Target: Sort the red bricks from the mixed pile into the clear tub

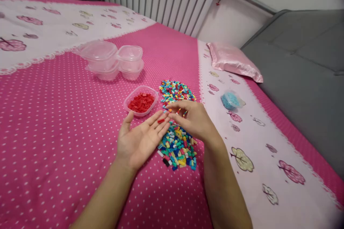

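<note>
My left hand (pixel 141 137) lies palm up and open on the pink dotted bedspread, with a small red brick (pixel 160 121) resting on its fingertips. My right hand (pixel 192 118) hovers over a heap of small mixed-colour bricks (pixel 177 148), its fingers curled and pinched together close to the red brick. A second part of the heap (pixel 176 91) lies just beyond my right hand. A clear plastic tub (pixel 141 102) filled with red bricks sits just beyond my left hand's fingers.
Stacked empty clear tubs (pixel 113 61) stand further back on the bed. A small bag of light blue bricks (pixel 230 101) lies to the right on the white border. A pink pillow (pixel 232 61), a grey sofa (pixel 301 68) and a radiator (pixel 166 0) lie beyond.
</note>
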A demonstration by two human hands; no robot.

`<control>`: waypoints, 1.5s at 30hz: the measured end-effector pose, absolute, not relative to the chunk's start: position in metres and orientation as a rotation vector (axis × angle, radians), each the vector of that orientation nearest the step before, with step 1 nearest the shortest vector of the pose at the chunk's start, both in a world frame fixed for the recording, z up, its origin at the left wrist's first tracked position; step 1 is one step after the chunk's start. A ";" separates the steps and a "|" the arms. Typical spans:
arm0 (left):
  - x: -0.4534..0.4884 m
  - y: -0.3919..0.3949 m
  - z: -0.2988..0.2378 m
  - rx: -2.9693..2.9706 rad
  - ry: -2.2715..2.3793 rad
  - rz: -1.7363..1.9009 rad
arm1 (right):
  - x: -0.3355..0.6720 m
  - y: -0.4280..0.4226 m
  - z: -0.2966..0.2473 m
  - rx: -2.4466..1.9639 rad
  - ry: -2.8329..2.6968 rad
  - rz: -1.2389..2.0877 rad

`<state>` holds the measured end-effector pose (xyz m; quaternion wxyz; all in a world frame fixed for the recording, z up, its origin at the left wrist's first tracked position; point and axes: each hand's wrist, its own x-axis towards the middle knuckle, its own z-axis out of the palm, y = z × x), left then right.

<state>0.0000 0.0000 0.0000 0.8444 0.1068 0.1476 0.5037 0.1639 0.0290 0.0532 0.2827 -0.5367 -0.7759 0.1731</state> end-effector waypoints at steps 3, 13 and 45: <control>-0.001 0.001 -0.002 0.232 0.303 1.067 | 0.173 0.034 0.051 -1.622 -1.990 0.367; 0.000 0.000 -0.002 0.249 0.313 1.098 | 0.180 0.054 0.025 -2.148 -2.202 0.451; 0.002 0.000 0.000 0.129 0.305 1.076 | 0.165 0.037 0.046 -1.417 -2.003 0.424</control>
